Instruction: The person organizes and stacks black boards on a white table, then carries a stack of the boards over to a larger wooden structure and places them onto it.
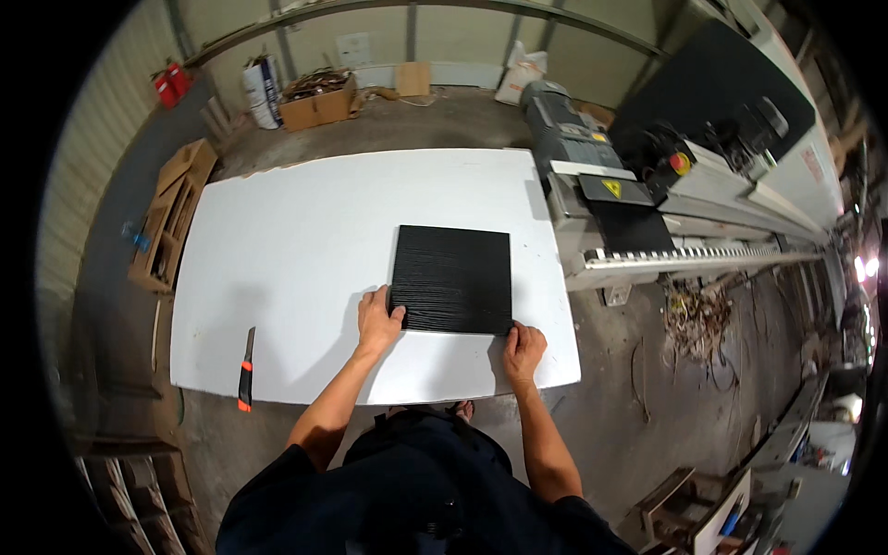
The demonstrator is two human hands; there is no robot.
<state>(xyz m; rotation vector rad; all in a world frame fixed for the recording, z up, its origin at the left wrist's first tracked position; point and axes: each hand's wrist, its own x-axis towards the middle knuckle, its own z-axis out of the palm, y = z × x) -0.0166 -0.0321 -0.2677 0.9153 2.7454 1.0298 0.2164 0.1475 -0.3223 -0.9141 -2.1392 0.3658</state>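
A black, wood-grained rectangular panel (453, 277) lies on a white tabletop (277, 213), right of its middle. My left hand (377, 321) grips the panel's left edge near its lower corner, with the thumb on top and the fingers along the side. At the lower right corner, my right hand (524, 350) holds the panel between thumb and curled fingers, which are partly hidden. A utility knife (247, 370) with an orange and black handle lies near the table's front left edge, its blade pointing away from me, apart from both hands.
A large machine with a grey motor (560, 116) and a long toothed rail (694, 257) stands right of the table. Tangled strips (698, 324) lie on the floor below it. Behind the table are a scrap-filled cardboard box (319, 106) and sacks; a wooden rack (171, 213) stands left.
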